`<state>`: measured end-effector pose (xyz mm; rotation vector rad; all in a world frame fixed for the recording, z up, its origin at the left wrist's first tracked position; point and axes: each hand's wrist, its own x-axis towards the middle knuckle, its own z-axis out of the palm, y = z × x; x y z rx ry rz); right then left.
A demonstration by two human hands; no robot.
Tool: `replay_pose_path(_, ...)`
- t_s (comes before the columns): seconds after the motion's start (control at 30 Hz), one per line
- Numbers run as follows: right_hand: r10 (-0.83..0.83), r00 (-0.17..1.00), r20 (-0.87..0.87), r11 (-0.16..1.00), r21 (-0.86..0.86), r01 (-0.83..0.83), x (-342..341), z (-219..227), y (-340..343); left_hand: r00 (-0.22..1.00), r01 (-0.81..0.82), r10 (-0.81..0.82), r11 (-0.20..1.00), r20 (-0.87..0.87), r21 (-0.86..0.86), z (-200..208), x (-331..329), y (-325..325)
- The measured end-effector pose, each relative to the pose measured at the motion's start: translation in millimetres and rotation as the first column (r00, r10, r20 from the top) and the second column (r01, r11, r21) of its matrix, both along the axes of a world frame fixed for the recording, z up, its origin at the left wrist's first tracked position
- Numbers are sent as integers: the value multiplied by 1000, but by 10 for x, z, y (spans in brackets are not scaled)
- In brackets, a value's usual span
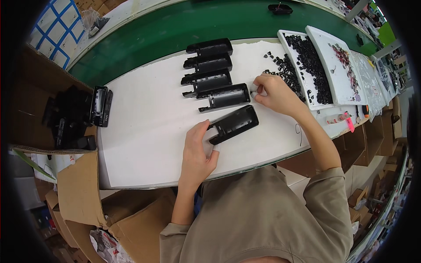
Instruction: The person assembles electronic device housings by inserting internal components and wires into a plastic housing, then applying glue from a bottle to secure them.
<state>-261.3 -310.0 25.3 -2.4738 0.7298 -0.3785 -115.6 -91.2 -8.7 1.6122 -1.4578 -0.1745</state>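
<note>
My left hand [198, 151] is at the forked end of the nearest black plastic housing [237, 125], with its thumb and forefinger on either side of that end. The housing lies hollow side up on the white sheet. My right hand [276, 94] is pinched closed beside the right end of the second housing [230, 97]; whatever its fingertips hold is too small to make out. Pale covers wrap some fingertips. Beyond, more black housings [208, 64] lie in a row. Small black parts [283, 70] are scattered past my right hand.
A white tray [284, 34] of small black parts and another white tray [340, 98] with reddish wired pieces stand at right. Near them lies a bottle with a pink cap [349, 122]. At left, a cardboard box [26, 118] holds black housings. A green surface [166, 30] runs behind.
</note>
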Motion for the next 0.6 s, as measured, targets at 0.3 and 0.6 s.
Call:
replay_pose_path(0.3,145,971,192,955,230,-188,-72,284,728,986,9,11,993,168,-118,-56,-36,7)
replay_pose_path(0.6,397,912,-106,889,-201,-411,81,152,997,964,39,25,971,265,-234,-127,-76,16)
